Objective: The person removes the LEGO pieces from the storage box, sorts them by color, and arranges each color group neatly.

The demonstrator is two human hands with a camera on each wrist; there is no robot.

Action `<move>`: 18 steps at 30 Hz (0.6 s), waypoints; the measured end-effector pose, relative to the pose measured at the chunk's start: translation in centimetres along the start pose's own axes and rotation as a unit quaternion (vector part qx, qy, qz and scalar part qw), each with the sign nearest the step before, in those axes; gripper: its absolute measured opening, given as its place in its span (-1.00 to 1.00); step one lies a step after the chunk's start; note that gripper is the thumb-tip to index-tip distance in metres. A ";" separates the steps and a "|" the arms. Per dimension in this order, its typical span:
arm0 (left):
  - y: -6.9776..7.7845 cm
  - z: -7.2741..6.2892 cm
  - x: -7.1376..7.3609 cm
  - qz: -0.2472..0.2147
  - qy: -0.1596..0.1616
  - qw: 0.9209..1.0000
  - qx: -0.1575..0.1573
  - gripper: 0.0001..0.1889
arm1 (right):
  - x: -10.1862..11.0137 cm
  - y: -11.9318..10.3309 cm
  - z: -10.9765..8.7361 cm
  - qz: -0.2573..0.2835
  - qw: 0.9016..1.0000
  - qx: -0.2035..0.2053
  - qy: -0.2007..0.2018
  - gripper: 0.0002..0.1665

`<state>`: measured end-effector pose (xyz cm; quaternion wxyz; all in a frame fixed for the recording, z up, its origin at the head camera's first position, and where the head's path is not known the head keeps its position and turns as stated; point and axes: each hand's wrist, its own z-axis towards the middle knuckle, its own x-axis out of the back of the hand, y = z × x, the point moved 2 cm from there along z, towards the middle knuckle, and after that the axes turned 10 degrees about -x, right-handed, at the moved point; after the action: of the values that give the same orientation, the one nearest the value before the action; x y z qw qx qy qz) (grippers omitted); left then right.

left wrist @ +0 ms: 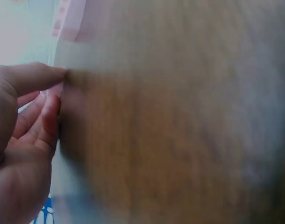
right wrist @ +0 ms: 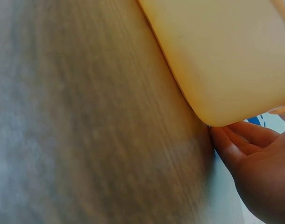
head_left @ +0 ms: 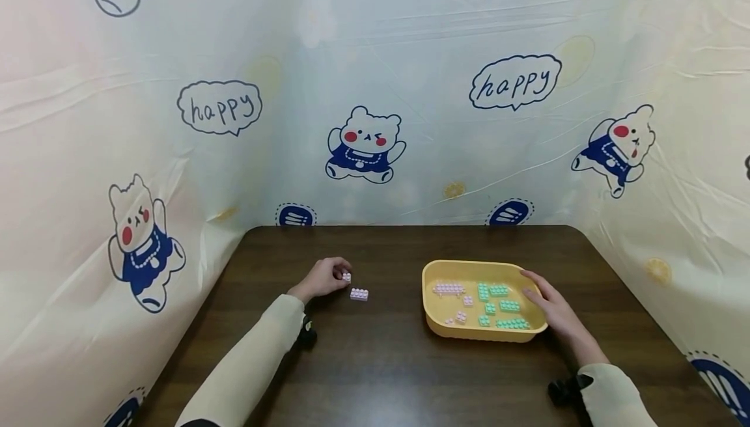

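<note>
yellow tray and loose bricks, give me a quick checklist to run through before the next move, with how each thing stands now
1. Small pale brick secure: ok, pinched by the left hand.
2. Lilac brick within easy reach: ok, on the table close to the left hand.
3. Right hand free: not ok, it holds the right end of the yellow tray.
4. Tray sitting on the table: ok, its lower edge meets the tabletop in the right wrist view.
5. Tray bricks easy to see: ok, pink bricks lie left, green bricks right.
6. Pale brick's studs aligned with the lilac brick's: cannot tell, fingers partly cover it.
</note>
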<state>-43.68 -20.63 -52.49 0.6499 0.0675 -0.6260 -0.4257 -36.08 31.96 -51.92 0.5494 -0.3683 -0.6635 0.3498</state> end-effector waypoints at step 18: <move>-1.2 0.3 0.6 -0.007 -0.022 0.999 0.033 -0.84 | 0.2 -0.2 0.2 -0.002 1.000 0.003 -0.001 -0.31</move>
<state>-44.62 -21.64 -52.77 0.6303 0.0838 -0.6538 -0.4103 -36.34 32.01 -51.72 0.5503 -0.3648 -0.6641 0.3508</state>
